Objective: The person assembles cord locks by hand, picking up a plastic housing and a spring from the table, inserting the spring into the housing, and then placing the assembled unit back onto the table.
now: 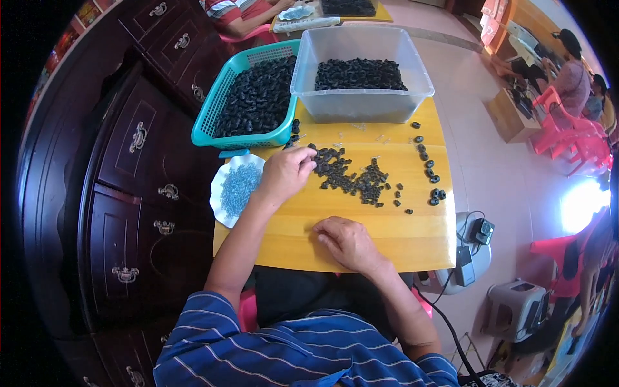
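My left hand [287, 173] reaches over the yellow table, fingers bent and pinched together at the left end of a scattered heap of small black parts [353, 180]. Whatever is between those fingertips is too small to make out. Lower on the table, my right hand [348, 242] rests with its fingers curled inward; its palm side is hidden. Beside my left wrist, a white scalloped plate [219, 216] holds many tiny clear-blue pieces [240, 187].
A teal basket [200, 129] and a clear plastic bin [361, 106], both with black parts, stand at the back. Larger black pieces [430, 173] line the table's right side. Dark drawers [122, 226] rise at left. Other people [574, 84] sit farther off.
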`<state>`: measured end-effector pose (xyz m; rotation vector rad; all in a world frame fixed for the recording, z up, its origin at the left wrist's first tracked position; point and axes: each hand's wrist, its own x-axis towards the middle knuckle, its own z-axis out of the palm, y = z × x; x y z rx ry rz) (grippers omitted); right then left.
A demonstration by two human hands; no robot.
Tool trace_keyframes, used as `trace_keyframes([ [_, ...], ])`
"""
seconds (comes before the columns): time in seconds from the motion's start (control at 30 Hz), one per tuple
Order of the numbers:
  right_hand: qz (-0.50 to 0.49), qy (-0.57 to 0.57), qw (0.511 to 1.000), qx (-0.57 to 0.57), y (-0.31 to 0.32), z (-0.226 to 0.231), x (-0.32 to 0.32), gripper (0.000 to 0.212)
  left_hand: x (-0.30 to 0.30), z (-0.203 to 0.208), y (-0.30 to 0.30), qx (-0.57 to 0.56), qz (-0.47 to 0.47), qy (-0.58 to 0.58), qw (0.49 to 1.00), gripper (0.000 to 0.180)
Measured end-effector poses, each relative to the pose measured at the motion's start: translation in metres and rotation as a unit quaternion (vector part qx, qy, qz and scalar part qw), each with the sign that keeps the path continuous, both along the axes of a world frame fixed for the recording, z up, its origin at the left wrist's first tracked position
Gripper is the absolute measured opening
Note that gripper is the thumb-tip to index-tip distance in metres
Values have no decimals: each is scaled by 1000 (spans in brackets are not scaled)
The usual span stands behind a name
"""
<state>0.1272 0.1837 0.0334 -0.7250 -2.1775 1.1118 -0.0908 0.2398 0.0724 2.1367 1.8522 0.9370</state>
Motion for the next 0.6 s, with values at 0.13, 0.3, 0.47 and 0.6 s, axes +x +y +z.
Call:
trace_keyframes([
  [0.13,4,9,1000,-1,-1,1,1,14,5,-5,-24,-18,-16,-45,999,13],
  [0.3,-10,-5,1000,-4,-1,2,-1,12,17,-18,-58,-47,-33,-68,996,8],
  [0.47,-36,0,999,21,7,3,-4,10,22,-42,-76,-33,-62,-36,997,7],
  [0.6,-147,26,989,-13,36,16,-13,9,22,-49,-77,-15,-28,-27,999,8],
])
